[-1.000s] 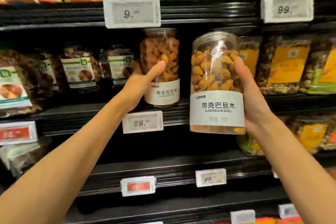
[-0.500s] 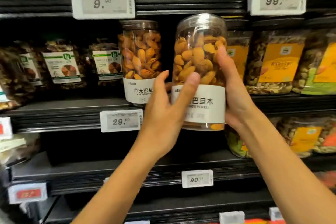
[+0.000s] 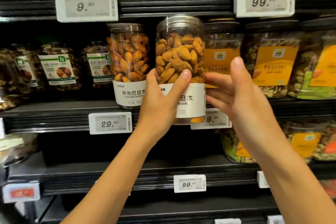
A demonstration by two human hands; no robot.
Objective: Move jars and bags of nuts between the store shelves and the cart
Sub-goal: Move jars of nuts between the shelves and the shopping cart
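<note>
The jar of almonds (image 3: 180, 71) is held upright in front of the shelf edge (image 3: 54, 116), lifted clear of the board, its clear lid just under the shelf above. The left hand (image 3: 160, 102) wraps its lower half, thumb across the white label and fingers curled round the far side; a grip this low carries the weight from below and leaves the nuts visible. The right hand (image 3: 238, 92) is open beside the jar, fingers spread with their tips at or just off the label's right edge, and I cannot tell whether they touch; it seems to steady the jar rather than carry it. Whether the jar is going onto the shelf or coming off cannot be told from here. A second jar (image 3: 129, 63) of the same almonds stands on the shelf just to the left, so there are 2 such jars in view. Right of the held jar stand tubs with orange labels (image 3: 272, 63), at least 2 on this level, and on the left are bags with green and white labels (image 3: 58, 68), roughly 3, though blurred. 5 price tags read clearly, the nearest marked 29.90 (image 3: 111, 122). No cart is in view
</note>
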